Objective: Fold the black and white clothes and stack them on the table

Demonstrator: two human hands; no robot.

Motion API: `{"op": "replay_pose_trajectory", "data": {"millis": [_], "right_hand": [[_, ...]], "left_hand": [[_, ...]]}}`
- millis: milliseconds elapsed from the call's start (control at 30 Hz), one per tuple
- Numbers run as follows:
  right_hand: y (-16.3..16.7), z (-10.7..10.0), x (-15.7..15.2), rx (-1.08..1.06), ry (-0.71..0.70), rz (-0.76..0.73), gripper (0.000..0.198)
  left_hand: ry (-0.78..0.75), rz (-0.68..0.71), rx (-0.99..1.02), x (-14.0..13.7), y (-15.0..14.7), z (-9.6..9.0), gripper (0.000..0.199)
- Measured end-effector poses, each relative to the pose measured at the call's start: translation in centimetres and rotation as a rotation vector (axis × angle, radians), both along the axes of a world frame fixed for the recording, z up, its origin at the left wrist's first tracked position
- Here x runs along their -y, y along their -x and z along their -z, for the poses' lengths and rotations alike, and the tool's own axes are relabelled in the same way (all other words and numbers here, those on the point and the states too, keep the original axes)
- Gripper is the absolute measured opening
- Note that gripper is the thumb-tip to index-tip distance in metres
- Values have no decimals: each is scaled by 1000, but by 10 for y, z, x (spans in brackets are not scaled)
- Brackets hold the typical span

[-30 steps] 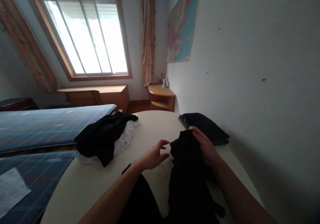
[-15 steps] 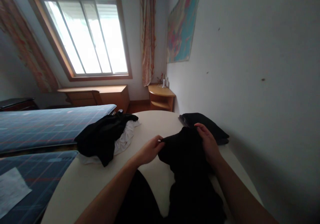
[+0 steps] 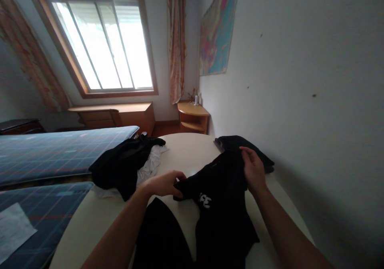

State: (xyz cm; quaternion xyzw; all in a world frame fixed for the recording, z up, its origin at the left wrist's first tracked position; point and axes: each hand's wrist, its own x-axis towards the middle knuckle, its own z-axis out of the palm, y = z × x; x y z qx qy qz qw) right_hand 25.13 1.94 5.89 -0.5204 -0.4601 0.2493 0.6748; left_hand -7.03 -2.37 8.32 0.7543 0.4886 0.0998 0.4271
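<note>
A black T-shirt [image 3: 222, 213] with white lettering on its front is spread partly over a round cream table [image 3: 183, 145]. My left hand [image 3: 166, 184] is closed on its left sleeve, fingers curled at the cuff. At the shirt's upper right corner, my right hand [image 3: 253, 167] pinches the fabric between thumb and fingers. Just behind that hand lies a stack of folded dark clothes [image 3: 261, 153]. Below my left forearm is a plain black shape [image 3: 163, 237]; I cannot tell whether it is cloth or my own leg.
A loose heap of black clothing [image 3: 120, 165] with white cloth [image 3: 151, 165] under it sits on the table's left side. Blue plaid mattresses [image 3: 60, 151] stand to the left, one bearing a paper sheet [image 3: 15, 229]. A wall [image 3: 300, 141] rises along the right.
My left hand has moved left and toward me, drawing the sleeve outward. The shirt has opened flatter, and its white lettering now shows. My right hand has shifted slightly right.
</note>
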Motion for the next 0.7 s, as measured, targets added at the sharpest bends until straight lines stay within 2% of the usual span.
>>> {"op": "replay_pose_trajectory", "data": {"millis": [100,167,267,433,533,633,700], "right_hand": [[-7,4,-4,-5,-22,29,45],[-11,7,-6,42,-45,50,42],[-14,12,-8,89,-39,50,41],[-16,14,-8,78,11,12,45],[-13,12,-7,137,22,-34,45],[-8,14,-6,287,20,-133,44],[-4,17,-4,406,58,-200,45]], "left_hand": [[-149,-4,-68,-2,-3,5,16],[-215,-45,-39,-6,-2,8,14],[-262,-191,69,-13,1,7,26],[-292,-547,480,-19,8,-8,52],[-338,-694,601,-21,13,-13,61],[-266,-655,583,-25,18,-7,66],[-221,-575,453,-26,21,2,69]]}}
